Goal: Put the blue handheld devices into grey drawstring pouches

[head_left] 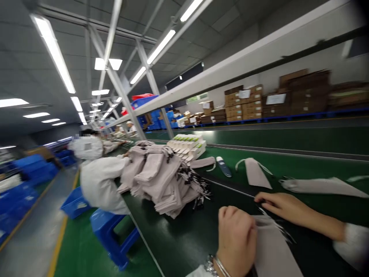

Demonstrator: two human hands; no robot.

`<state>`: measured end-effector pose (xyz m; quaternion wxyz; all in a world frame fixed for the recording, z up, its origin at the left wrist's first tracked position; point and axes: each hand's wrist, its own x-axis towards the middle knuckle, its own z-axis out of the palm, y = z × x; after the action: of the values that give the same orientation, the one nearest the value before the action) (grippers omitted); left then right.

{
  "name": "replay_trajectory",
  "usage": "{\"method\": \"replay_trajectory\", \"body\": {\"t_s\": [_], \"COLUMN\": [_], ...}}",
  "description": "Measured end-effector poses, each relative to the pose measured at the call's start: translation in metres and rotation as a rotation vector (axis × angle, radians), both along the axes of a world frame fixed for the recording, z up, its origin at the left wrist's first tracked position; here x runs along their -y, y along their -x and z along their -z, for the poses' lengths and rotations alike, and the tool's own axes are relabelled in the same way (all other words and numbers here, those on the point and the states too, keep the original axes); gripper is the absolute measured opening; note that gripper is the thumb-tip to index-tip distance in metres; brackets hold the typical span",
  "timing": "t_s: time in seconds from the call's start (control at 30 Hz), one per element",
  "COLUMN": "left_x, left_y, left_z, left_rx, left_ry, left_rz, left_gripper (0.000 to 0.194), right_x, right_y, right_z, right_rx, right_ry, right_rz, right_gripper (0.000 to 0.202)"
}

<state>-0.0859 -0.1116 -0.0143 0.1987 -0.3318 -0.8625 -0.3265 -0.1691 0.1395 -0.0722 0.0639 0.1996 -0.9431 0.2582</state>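
Observation:
A pale grey-pink drawstring pouch (275, 246) lies at the front of the dark work surface, partly cut off by the frame's bottom. My left hand (236, 236), bracelets at its wrist, is closed at the pouch's left edge; its fingertips are hidden. Just beyond the pouch's mouth, my right hand (281, 206) has thumb and forefinger pinched together on the dark end of a drawstring. White and black cord ends spread beside the mouth. To the left rises a big heap of similar pouches (161, 177) with black-tipped cords.
Behind the heap stand white-green boxes (187, 146). A dark blue handheld device (223, 166) and loose pouches (256, 173) lie on the green belt (276, 159). A person in white (100, 181) works at the left, near a blue stool (108, 227) and blue bin (76, 202).

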Motion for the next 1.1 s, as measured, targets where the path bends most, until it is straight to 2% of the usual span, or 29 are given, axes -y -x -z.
{"method": "replay_trajectory", "body": {"t_s": [0.07, 0.17, 0.33, 0.53, 0.8, 0.97, 1.1], "left_x": [0.002, 0.004, 0.004, 0.004, 0.003, 0.003, 0.003], "left_y": [-0.002, -0.002, 0.000, 0.003, 0.003, 0.005, 0.007], "left_z": [-0.011, -0.017, -0.010, -0.002, -0.007, -0.008, -0.006], "left_rx": [0.031, 0.079, 0.143, 0.189, 0.201, 0.184, 0.158], "left_ry": [-0.072, -0.127, -0.064, -0.078, -0.013, -0.002, -0.044], "left_rz": [0.064, 0.109, 0.088, 0.178, 0.166, 0.182, 0.229], "left_gripper": [0.022, 0.020, 0.020, 0.018, 0.015, 0.016, 0.018], "right_x": [0.005, 0.006, 0.005, 0.007, 0.007, 0.009, 0.014], "right_y": [-0.004, -0.005, -0.007, -0.008, -0.009, -0.010, 0.014], "right_z": [-0.018, -0.029, -0.028, -0.031, -0.027, -0.037, -0.049], "right_rx": [0.050, 0.040, 0.014, 0.018, 0.011, 0.062, 0.037], "right_ry": [-0.018, -0.038, -0.033, -0.036, -0.022, 0.079, 0.111], "right_rz": [-0.026, -0.017, 0.003, 0.009, 0.015, 0.027, 0.178], "right_gripper": [0.026, 0.026, 0.027, 0.027, 0.025, 0.024, 0.024]}}
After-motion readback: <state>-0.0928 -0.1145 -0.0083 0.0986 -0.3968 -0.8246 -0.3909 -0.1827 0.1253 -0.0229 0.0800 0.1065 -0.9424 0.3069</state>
